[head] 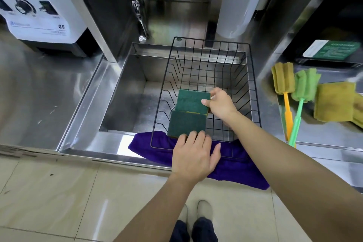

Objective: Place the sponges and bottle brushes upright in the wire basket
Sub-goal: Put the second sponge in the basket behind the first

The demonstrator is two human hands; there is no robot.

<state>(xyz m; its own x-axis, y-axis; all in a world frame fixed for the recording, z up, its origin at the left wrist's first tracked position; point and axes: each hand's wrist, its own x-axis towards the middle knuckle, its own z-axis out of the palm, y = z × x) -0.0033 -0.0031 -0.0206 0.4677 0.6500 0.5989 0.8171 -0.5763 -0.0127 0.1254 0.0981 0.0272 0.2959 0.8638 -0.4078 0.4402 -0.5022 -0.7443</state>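
Observation:
A black wire basket (253,92) rests over the right part of a steel sink. Inside it stand two green scouring sponges. My right hand (221,104) pinches the right edge of the far sponge (191,101). My left hand (194,153) rests on the basket's front rim, its fingertips against the lower edge of the near sponge (186,124). On the counter to the right lie a yellow-handled bottle brush (283,82), a green-handled bottle brush (303,92) and a stack of yellowish sponges (334,104).
A purple cloth (235,167) hangs over the sink's front edge under the basket. The sink (125,92) has a tap (140,19) at the back. A white appliance (37,6) stands on the left counter. A white roll (239,0) hangs behind the basket.

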